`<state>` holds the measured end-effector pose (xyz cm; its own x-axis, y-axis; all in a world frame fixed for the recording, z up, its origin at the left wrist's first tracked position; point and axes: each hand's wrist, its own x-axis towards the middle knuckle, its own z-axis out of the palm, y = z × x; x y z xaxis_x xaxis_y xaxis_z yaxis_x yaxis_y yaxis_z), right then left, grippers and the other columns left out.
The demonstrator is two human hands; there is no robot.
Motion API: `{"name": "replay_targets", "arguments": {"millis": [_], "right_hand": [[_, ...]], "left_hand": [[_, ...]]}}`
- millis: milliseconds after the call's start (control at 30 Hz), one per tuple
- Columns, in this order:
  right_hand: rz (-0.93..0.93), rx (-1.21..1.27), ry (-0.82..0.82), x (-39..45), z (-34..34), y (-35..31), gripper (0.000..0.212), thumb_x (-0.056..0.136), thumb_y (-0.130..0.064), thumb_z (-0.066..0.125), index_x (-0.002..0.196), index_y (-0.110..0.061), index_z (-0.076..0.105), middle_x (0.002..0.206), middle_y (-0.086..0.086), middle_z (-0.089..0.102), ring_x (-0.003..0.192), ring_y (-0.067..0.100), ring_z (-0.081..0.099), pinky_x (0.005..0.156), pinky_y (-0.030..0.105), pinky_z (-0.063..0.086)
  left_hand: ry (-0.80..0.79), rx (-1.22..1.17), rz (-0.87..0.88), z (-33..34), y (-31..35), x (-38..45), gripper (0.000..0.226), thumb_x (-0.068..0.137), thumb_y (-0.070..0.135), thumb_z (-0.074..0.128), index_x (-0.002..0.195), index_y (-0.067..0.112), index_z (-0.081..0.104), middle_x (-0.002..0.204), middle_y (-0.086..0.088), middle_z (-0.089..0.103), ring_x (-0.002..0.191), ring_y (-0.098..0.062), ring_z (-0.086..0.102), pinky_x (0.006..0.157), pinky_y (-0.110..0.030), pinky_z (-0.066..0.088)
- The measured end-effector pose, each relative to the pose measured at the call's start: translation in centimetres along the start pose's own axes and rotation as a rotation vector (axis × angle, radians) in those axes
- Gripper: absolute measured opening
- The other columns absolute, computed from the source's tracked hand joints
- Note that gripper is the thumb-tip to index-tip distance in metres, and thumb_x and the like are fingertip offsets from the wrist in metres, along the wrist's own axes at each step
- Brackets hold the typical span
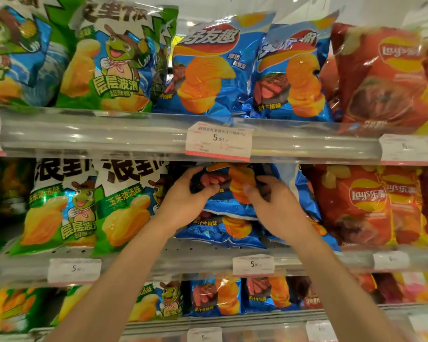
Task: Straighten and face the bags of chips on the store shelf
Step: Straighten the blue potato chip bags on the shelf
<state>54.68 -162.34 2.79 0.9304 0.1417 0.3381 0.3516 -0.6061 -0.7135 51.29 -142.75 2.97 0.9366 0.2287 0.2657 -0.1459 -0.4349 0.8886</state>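
Both hands on the middle shelf [173,257], working one blue chip bag [229,183] in the blue stack between the green bags and the red Lay's. Left hand [185,201] grips the bag's left side, fingers curled round the edge, thumb on the front. Right hand [269,201] pinches the right side, thumb on the printed chips, fingers wrapped behind. Held bag sits high in the slot, top tucked under the upper shelf rail [109,137], tilted back, front graphic partly crumpled. Second blue bag [223,228] lies just below it, slumped flat, bottom edge toward the near shelf lip. Left of the hands: two green corn-flavour bags [124,208] upright, facing out, touching each other. Right: red Lay's bags [363,203] upright, just beside the blue stack. Price tag 5.90 [219,141] clipped on the upper rail directly above the hands; another 5.90 tag [253,265] on the middle rail between the forearms. Top shelf blue bags [203,70] upright, leaning slightly
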Motion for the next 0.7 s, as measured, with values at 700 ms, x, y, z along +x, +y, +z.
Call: {"name": "replay_targets", "arguments": {"millis": [700], "right_hand": [[0.08, 0.478, -0.235, -2.8, 1.4, -1.6, 0.094, 0.065, -0.067, 0.076, 0.147, -0.038, 0.04, 0.133, -0.013, 0.064, 0.12, 0.011, 0.062, 0.103, 0.045, 0.051]], "left_hand": [[-0.007, -0.042, -0.011, -3.6, 0.3, -4.9, 0.085, 0.088, 0.039, 0.072, 0.155, 0.032, 0.02, 0.099, 0.026, 0.064, 0.076, 0.014, 0.065, 0.067, -0.002, 0.047]]}}
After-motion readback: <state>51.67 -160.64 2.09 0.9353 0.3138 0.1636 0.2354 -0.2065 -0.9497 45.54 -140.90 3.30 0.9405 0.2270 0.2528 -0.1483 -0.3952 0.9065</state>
